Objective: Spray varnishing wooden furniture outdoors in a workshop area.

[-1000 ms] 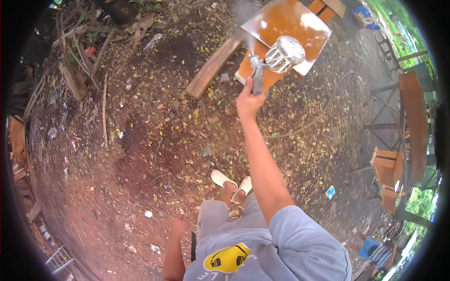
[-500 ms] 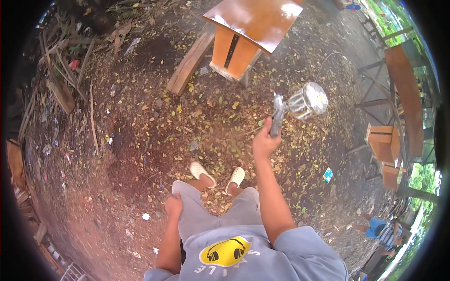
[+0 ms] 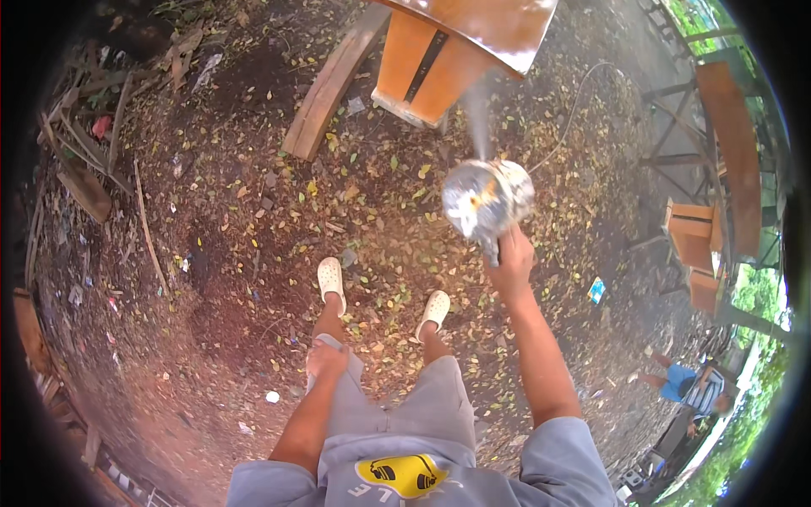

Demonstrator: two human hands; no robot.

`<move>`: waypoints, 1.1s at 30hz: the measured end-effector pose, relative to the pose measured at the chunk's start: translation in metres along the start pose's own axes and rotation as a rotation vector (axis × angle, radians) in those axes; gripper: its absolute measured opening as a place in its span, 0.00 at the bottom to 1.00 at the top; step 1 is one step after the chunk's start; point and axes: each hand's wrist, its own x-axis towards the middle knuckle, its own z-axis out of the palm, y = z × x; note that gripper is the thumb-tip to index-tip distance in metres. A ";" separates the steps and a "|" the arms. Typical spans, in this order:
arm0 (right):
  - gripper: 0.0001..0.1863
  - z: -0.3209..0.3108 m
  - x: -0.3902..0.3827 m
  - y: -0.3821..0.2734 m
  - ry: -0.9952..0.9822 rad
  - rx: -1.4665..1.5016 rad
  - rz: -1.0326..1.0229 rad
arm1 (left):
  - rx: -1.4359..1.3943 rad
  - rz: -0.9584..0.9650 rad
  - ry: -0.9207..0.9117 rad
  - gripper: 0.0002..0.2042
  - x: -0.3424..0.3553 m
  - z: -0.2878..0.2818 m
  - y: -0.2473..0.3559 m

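My right hand (image 3: 513,260) is closed round the handle of a metal spray gun (image 3: 492,247), mostly hidden behind its shiny silver cup (image 3: 470,203). A pale jet of mist (image 3: 479,127) streams from the gun toward an orange-brown varnished wooden piece of furniture (image 3: 439,72), with a glossy flat top (image 3: 481,19) and a dark strip down its front panel. The gun is apart from the wood. Lower left, my left hand (image 3: 328,360) is closed on the leg of my grey shorts (image 3: 351,376), by the hem.
A thin hose (image 3: 579,101) curves over the leaf-strewn ground behind the gun. A timber beam (image 3: 338,80) lies left of the furniture. Scrap wood (image 3: 89,182) is piled far left. Other varnished pieces (image 3: 693,241) stand at right; another person (image 3: 688,389) is at lower right.
The spray gun has swung left and turned, its cup now left of my right hand, and mist now shows. My feet have moved apart. My left hand has shifted slightly right on the shorts.
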 end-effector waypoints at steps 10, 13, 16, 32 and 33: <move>0.35 0.101 0.005 0.063 -0.200 -0.122 0.086 | 0.099 -0.005 0.037 0.47 0.029 0.005 0.001; 0.42 0.112 0.002 0.078 -0.320 -0.148 0.073 | 0.107 -0.004 0.044 0.47 0.029 0.005 0.006; 0.40 0.118 0.010 0.060 -0.430 -0.146 0.146 | 0.075 -0.036 0.038 0.45 0.032 0.003 0.004; 0.33 0.130 0.118 -0.051 -0.015 -0.008 0.042 | 0.129 0.054 0.123 0.47 0.040 -0.011 -0.004; 0.30 0.153 0.118 -0.054 -0.088 -0.065 0.066 | 0.084 0.047 0.117 0.48 0.046 -0.011 -0.015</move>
